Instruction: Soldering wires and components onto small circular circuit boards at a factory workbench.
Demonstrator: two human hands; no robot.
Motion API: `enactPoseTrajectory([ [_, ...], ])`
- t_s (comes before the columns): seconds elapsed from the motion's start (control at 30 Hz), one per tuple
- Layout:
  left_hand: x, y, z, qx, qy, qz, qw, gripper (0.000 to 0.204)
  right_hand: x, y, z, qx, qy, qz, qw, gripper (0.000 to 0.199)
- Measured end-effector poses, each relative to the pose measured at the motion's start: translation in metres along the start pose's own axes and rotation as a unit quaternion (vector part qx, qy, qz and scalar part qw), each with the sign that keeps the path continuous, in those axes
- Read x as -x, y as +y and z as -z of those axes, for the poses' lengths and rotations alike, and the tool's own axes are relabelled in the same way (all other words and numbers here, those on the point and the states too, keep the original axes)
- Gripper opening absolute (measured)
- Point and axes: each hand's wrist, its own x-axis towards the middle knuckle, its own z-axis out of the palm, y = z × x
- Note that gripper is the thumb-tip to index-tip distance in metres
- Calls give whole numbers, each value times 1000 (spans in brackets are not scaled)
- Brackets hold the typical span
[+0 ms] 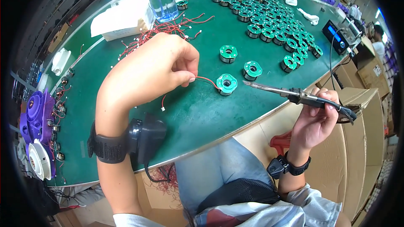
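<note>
My left hand (170,61) pinches a thin red-and-black wire lead (206,79) between thumb and fingers. The lead's far end meets a small motor stator with a green circuit board (227,83) on the table; a white plug (163,109) dangles below the hand. In my right hand (317,117) is a soldering iron (294,94), gripped like a pen. Its tip points left and hovers just right of that stator, apart from it. Two more green-topped stators, one behind (228,53) and one to the right (252,70), stand close by without wires.
Many stators (269,21) cover the far right of the green table (189,122). Red wire leads (168,27) lie piled behind my left hand, near a water bottle (160,0) and tissue pack (122,19). A soldering station (336,38) stands at right, purple housings (35,109) at left.
</note>
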Motion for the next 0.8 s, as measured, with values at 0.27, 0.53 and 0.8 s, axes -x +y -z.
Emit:
enactPoseTrajectory([
  [0.27,0,3,-2,-30,30,-13,999,6,9,10,-12,38,-41,-4,998,18],
  [0.53,-2,-2,-4,-47,38,-33,998,6,12,12,-17,47,-36,-2,998,17],
  [0.8,0,-1,-4,-50,41,-35,997,5,13,13,-15,51,-50,-13,997,17],
])
